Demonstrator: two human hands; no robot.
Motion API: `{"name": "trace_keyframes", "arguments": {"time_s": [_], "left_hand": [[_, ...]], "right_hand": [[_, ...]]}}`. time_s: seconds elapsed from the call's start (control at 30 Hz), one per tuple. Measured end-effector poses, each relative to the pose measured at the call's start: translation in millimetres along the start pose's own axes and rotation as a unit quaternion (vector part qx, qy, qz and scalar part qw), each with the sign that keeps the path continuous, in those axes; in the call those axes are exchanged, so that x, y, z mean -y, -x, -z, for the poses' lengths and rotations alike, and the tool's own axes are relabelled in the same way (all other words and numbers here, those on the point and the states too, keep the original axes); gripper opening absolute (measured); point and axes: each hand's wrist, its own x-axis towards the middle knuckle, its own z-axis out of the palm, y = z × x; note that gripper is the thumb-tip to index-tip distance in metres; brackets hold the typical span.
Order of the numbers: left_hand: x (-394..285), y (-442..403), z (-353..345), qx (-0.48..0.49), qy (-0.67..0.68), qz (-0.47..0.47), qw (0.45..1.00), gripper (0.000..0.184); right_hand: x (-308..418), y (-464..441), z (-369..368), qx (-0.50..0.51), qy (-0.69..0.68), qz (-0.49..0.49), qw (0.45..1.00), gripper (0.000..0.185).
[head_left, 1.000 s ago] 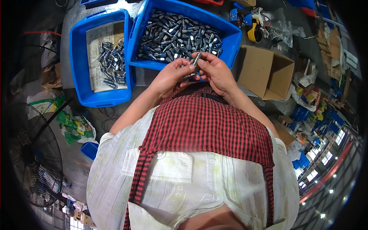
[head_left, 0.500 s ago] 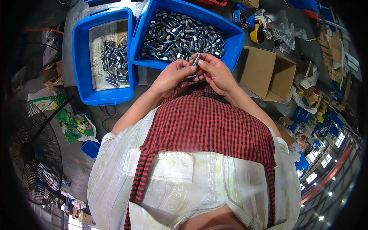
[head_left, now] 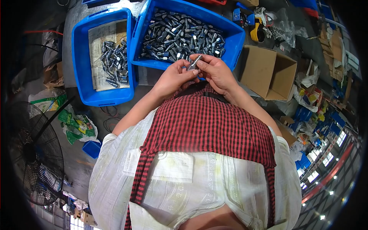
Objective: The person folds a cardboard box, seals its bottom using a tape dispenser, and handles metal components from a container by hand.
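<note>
A shiny metal fitting (head_left: 194, 63) is held between both hands, just in front of the larger blue bin (head_left: 134, 48). My left hand (head_left: 174, 78) grips its lower end with thumb and fingers. On its other side my right hand (head_left: 217, 73) pinches it near the upper tip. Many similar metal fittings (head_left: 180, 34) fill the larger bin. The smaller blue bin (head_left: 85, 92), to the left, has a loose pile of fittings (head_left: 114, 61) on a paper or cardboard sheet (head_left: 95, 50).
An open cardboard box (head_left: 257, 73) stands right of the larger bin. A yellow tape roll (head_left: 257, 32) and plastic bags (head_left: 285, 30) lie behind it. A black fan (head_left: 32, 153) is at the lower left, near a green and white bag (head_left: 78, 124).
The fitting between my fingers has tilted further to the right, and my left fingers have shifted around it. The bins look slightly further right than in the oldest frame.
</note>
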Motion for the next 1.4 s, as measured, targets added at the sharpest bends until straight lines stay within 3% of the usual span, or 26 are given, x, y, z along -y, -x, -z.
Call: {"name": "trace_keyframes", "arguments": {"time_s": [0.43,0.73,0.8,0.83,1.0,1.13,1.2,1.27,1.4], "left_hand": [[-6.1,11.7,-5.5,-0.019,-0.001,0.021,1.000,0.028],[-4.3,16.7,-1.6,-0.016,-0.072,0.007,0.997,0.025],[-1.7,15.6,11.2,-0.051,0.039,0.026,0.998,0.025],[-7.8,19.3,26.6,-0.036,0.010,-0.003,0.999,0.025],[-14.5,27.9,148.3,-0.329,-0.069,-0.100,0.936,0.027],[18.5,17.4,274.1,-0.478,-0.186,-0.101,0.852,0.032],[34.4,14.0,313.1,-0.501,-0.255,-0.076,0.823,0.036],[37.9,11.5,322.1,-0.513,-0.314,0.008,0.799,0.038],[57.7,4.2,331.1,-0.481,-0.287,-0.009,0.829,0.037]], "right_hand": [[-5.6,2.6,2.5,0.033,-0.022,-0.010,0.999,0.034],[-8.3,2.6,-0.7,0.026,-0.014,-0.021,0.999,0.033],[-8.1,-1.1,-3.8,-0.033,0.085,0.001,0.996,0.031],[-6.2,-0.3,-7.0,-0.045,0.086,0.003,0.995,0.032],[-6.8,-0.2,2.4,-0.060,0.088,0.019,0.994,0.031],[-7.5,-3.4,0.5,-0.061,0.051,0.009,0.997,0.028],[-7.6,-3.9,-2.3,-0.063,0.057,0.007,0.996,0.027],[-7.3,-5.3,-2.6,-0.060,0.061,-0.001,0.996,0.026],[-7.8,-6.1,-2.6,-0.063,0.065,-0.005,0.996,0.026]]}}
